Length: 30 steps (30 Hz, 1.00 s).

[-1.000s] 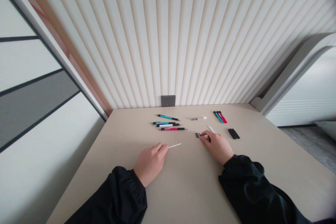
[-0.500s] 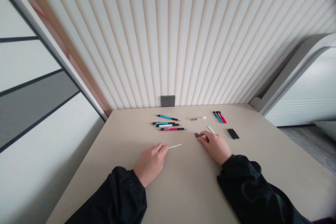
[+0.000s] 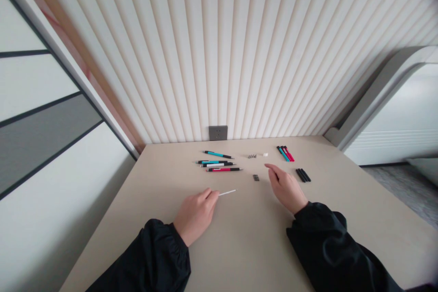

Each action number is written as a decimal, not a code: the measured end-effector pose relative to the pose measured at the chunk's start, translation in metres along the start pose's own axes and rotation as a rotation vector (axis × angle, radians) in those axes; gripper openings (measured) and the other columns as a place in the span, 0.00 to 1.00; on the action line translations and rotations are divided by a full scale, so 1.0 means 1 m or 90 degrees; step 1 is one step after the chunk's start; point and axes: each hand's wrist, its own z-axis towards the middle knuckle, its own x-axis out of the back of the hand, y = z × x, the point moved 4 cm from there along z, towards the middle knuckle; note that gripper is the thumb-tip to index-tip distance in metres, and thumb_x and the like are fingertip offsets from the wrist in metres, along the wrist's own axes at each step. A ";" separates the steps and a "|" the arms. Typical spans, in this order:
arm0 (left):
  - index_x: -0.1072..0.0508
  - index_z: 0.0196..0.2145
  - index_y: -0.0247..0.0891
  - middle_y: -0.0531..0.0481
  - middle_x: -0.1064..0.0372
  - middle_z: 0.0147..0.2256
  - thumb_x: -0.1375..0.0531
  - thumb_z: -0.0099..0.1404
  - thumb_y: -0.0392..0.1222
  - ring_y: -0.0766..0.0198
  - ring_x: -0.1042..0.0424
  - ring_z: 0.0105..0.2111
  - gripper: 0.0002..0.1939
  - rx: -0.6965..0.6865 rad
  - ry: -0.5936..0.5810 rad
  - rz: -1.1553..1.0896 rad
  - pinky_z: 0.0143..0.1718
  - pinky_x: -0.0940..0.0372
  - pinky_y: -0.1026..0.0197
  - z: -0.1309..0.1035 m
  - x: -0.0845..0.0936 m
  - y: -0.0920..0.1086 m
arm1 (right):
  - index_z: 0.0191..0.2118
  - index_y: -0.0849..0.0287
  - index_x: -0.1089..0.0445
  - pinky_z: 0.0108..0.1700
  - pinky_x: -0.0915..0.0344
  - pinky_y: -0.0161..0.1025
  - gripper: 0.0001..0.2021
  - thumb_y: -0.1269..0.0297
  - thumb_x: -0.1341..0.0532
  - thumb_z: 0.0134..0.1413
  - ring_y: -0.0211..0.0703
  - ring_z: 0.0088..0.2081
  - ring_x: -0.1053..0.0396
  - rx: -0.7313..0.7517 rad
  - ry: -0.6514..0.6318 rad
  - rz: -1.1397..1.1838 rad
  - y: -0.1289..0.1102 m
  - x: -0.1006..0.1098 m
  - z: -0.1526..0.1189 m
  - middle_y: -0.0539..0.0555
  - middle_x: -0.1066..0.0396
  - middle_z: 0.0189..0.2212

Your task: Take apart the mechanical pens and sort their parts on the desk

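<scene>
My left hand [image 3: 195, 215] is closed in a pinch on a thin white stick [image 3: 227, 192], whose free end points right above the table. My right hand [image 3: 285, 187] hovers over the table's right part with its index finger stretched forward and the thumb a little apart; nothing shows between them. Just left of it lie small dark flat pieces [image 3: 256, 177]. Beyond my left hand several pens rest in a loose group: a red one [image 3: 224, 169], a white one [image 3: 217, 164] and blue ones, among them the farthest blue pen [image 3: 218, 154].
Small metal springs [image 3: 252, 156] and small white pieces [image 3: 265, 154] lie toward the back. Blue and red pen barrels [image 3: 285, 153] are lined up at the back right, with black grips [image 3: 303, 175] nearer. A wall socket [image 3: 218, 132] sits above the table's [image 3: 236, 246] back edge.
My right hand has come off the dark pieces and shifted forward and right, covering the spot where a white strip showed. My left hand keeps the stick almost still.
</scene>
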 end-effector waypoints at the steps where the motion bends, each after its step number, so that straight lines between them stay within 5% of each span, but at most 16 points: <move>1: 0.31 0.42 0.41 0.50 0.30 0.34 0.53 0.70 0.35 0.62 0.29 0.29 0.12 0.000 0.000 0.001 0.28 0.40 0.63 0.000 0.000 0.000 | 0.53 0.58 0.32 0.39 0.37 0.38 0.21 0.63 0.55 0.61 0.47 0.39 0.28 -0.009 0.015 0.006 0.006 0.005 0.003 0.57 0.25 0.38; 5: 0.31 0.41 0.41 0.50 0.30 0.33 0.53 0.70 0.35 0.62 0.29 0.29 0.12 0.000 0.001 0.004 0.28 0.40 0.62 0.000 0.000 0.000 | 0.58 0.61 0.37 0.40 0.37 0.39 0.24 0.65 0.56 0.59 0.49 0.41 0.28 -0.068 0.079 -0.022 0.048 0.029 0.014 0.60 0.26 0.41; 9: 0.30 0.41 0.41 0.51 0.30 0.33 0.54 0.70 0.35 0.62 0.29 0.28 0.13 0.001 0.005 0.001 0.27 0.40 0.62 0.000 -0.001 0.000 | 0.63 0.63 0.44 0.37 0.37 0.40 0.28 0.60 0.51 0.58 0.49 0.35 0.29 -0.137 0.131 -0.099 0.105 0.051 0.020 0.59 0.26 0.34; 15: 0.30 0.43 0.42 0.50 0.30 0.34 0.54 0.70 0.35 0.62 0.28 0.30 0.13 -0.003 0.004 0.000 0.28 0.39 0.63 0.001 -0.002 -0.001 | 0.53 0.61 0.32 0.39 0.37 0.41 0.25 0.54 0.48 0.53 0.47 0.33 0.30 -0.194 0.086 -0.137 0.173 0.058 0.022 0.56 0.27 0.32; 20: 0.30 0.43 0.42 0.50 0.30 0.34 0.55 0.71 0.36 0.63 0.29 0.29 0.14 -0.005 0.009 -0.006 0.28 0.39 0.64 0.000 -0.003 -0.001 | 0.52 0.56 0.30 0.39 0.37 0.41 0.23 0.56 0.49 0.54 0.46 0.33 0.30 -0.175 0.019 -0.115 0.183 0.051 0.024 0.55 0.26 0.34; 30: 0.30 0.42 0.41 0.51 0.30 0.33 0.55 0.71 0.37 0.63 0.29 0.28 0.14 -0.012 0.027 -0.015 0.27 0.40 0.63 0.001 -0.003 -0.001 | 0.46 0.58 0.26 0.36 0.37 0.39 0.20 0.58 0.46 0.51 0.42 0.29 0.30 -0.133 0.013 -0.059 0.171 0.055 0.021 0.53 0.26 0.32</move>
